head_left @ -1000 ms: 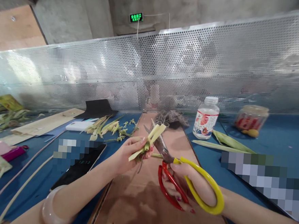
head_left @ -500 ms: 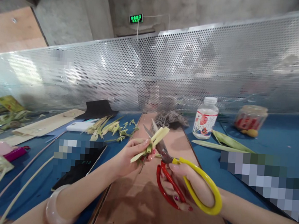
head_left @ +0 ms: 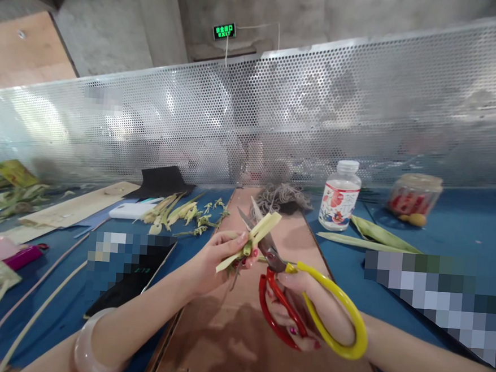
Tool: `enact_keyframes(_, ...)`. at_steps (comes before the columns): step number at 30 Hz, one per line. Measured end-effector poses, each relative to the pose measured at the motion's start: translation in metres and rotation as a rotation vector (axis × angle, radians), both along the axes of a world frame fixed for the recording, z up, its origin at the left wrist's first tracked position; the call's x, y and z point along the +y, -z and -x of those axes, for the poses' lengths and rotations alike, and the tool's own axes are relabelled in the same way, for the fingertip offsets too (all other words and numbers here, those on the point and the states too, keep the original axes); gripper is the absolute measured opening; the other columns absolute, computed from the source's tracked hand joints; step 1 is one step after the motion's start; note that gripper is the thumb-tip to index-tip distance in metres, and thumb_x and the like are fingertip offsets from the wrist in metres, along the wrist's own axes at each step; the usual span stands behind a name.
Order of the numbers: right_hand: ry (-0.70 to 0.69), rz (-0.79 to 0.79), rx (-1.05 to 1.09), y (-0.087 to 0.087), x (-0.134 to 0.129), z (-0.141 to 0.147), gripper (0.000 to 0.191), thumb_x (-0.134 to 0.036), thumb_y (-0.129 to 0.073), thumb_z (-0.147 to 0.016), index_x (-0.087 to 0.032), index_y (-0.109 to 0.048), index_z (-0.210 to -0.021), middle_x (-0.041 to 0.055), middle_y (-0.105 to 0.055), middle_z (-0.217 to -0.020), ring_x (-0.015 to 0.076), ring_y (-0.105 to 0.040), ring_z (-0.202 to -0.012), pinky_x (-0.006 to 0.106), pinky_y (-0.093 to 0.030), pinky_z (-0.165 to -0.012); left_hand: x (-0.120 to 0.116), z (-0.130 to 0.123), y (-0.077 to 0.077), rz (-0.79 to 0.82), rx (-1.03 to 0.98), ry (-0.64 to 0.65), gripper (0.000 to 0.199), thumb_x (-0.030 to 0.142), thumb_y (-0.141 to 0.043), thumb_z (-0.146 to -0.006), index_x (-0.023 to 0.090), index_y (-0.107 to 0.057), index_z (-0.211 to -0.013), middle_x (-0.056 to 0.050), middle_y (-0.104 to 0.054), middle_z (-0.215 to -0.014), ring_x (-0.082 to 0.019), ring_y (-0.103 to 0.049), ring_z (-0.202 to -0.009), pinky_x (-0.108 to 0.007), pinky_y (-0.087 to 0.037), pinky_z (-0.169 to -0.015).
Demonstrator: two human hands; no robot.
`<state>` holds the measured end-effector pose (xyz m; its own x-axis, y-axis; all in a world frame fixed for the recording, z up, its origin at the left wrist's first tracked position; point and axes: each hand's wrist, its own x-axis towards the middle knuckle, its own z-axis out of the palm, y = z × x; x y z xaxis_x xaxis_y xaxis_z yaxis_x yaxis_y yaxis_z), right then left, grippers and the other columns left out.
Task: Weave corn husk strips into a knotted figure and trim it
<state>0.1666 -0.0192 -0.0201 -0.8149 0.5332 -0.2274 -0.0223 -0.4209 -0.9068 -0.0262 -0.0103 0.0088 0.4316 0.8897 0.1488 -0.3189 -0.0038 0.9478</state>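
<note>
My left hand pinches a small bundle of pale leaf strips between thumb and fingers, over the brown board in the middle of the worktop. My right hand is closed around the scissors, my thumb through the yellow handle and my fingers at the red one. The blades stand apart behind the strips; I cannot tell whether they touch them. A pale bracelet circles my left forearm, near a dark-screened device lying on the blue surface. Past my hands, a tangle of grey yarn sits at the board's far end, with cut plant pieces to its left. On the right, green leaves lie beside an upright bottle, and farther over stands a clear jar. A perforated metal screen rises behind everything, below a lit exit sign.
</note>
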Motion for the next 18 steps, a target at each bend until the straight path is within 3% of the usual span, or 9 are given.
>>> enact_keyframes(12, 0.135, 0.011, -0.055, -0.003, 0.008, -0.001, 0.042, -0.059, -0.045, -0.072, -0.02, -0.038, -0.058, -0.0072, -0.034, -0.046, 0.0044, -0.025, -0.032, 0.016, -0.019, -0.025, -0.005, -0.002, -0.002, 0.063, 0.023, 0.008, 0.031, 0.04, -0.072, -0.071, 0.01, -0.066, -0.066, -0.003, -0.055, -0.056, -0.007, -0.049, -0.051, -0.018, -0.035, -0.05)
enact_keyframes(16, 0.098, -0.064, -0.062, -0.012, 0.02, -0.006, 0.047, -0.062, -0.04, -0.073, -0.02, -0.036, -0.054, -0.0064, -0.035, -0.045, 0.0047, -0.026, -0.031, 0.018, -0.02, -0.026, 0.01, 0.013, -0.005, -0.005, -0.096, -0.166, 0.025, 0.033, -0.074, -0.069, 0.012, -0.063, -0.063, -0.002, -0.059, -0.064, -0.007, -0.051, -0.056, -0.018, -0.041, -0.053)
enact_keyframes(18, 0.207, -0.171, -0.054, -0.015, 0.03, -0.011, 0.046, -0.062, -0.037, -0.078, -0.02, -0.035, -0.057, -0.0065, -0.035, -0.046, 0.0053, -0.028, -0.032, 0.018, -0.022, -0.028, 0.02, 0.022, -0.005, -0.023, -0.053, -0.221, 0.025, 0.035, -0.07, -0.074, 0.011, -0.065, -0.068, -0.003, -0.059, -0.065, -0.008, -0.054, -0.059, -0.018, -0.041, -0.052)
